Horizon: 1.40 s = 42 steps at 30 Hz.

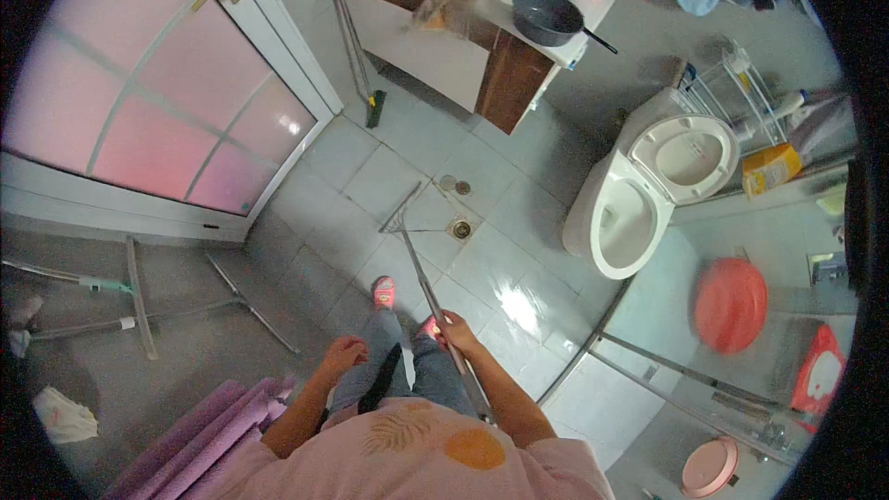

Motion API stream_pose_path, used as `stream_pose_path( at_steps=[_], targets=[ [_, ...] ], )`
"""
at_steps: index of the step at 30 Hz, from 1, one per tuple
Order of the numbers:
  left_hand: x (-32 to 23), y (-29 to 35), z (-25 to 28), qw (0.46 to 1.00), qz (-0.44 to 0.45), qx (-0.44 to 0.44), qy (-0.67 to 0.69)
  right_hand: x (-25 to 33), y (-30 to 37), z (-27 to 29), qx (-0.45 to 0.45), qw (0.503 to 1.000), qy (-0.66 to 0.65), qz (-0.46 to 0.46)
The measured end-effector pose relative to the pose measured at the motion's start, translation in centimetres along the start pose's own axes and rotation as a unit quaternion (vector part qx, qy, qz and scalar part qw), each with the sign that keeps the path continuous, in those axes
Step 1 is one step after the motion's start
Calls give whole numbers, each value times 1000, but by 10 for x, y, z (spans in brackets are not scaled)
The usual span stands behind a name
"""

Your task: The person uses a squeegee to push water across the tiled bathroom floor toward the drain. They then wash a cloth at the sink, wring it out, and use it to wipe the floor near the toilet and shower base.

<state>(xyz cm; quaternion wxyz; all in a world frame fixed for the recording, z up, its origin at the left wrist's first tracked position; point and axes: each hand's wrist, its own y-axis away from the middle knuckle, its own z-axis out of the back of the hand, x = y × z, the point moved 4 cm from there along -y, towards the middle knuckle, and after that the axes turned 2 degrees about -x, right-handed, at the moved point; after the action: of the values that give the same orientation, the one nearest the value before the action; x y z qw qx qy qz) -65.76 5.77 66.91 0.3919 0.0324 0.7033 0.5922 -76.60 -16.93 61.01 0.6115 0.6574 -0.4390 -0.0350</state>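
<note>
My right hand (454, 333) is closed around the long metal pole of a floor squeegee (424, 283). The pole slants from beside my right forearm down to the tiles, and the squeegee's thin blade (414, 193) rests on the floor ahead of my feet. Just beyond the blade, to its right, is a square floor drain (460, 229) with two small round discs (455, 185) behind it. My left hand (344, 354) hangs in front of my left thigh, fingers loosely curled and a little apart, with nothing visible in it.
A toilet (622, 222) with its lid raised stands to the right. At the back, a pan (548, 17) sits on the vanity counter (593, 11). A brush (376, 109) leans near the door (157, 83). Metal rack bars (139, 306) are at left, a glass shower edge (593, 338) at right.
</note>
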Motion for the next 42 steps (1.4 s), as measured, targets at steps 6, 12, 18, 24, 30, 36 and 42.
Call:
stream_pose_path(
  at_steps=[6, 12, 18, 24, 30, 36, 42],
  targets=[
    [-7, -27, 31, 997, 3, 29, -72, 9, -71, -64, -26, 999, -14, -33],
    [-19, -47, 91, 998, 34, 19, -53, 18, -129, -133, -46, 993, -102, -38],
    [-48, -84, 183, 999, 19, -38, -16, 95, -201, -186, -2, 980, -196, -17],
    [-64, -107, 239, 994, 46, -72, 61, 59, -169, -222, -50, 982, -149, -103],
    [-81, -130, 246, 997, 52, -14, 47, 87, -196, -235, -33, 984, -164, -69],
    [-86, -135, 247, 996, 81, -4, 28, 90, -186, -239, -37, 977, -195, -76],
    [-101, -140, 240, 998, 52, -1, 21, 66, -182, -227, 37, 987, -147, -53]
  ],
)
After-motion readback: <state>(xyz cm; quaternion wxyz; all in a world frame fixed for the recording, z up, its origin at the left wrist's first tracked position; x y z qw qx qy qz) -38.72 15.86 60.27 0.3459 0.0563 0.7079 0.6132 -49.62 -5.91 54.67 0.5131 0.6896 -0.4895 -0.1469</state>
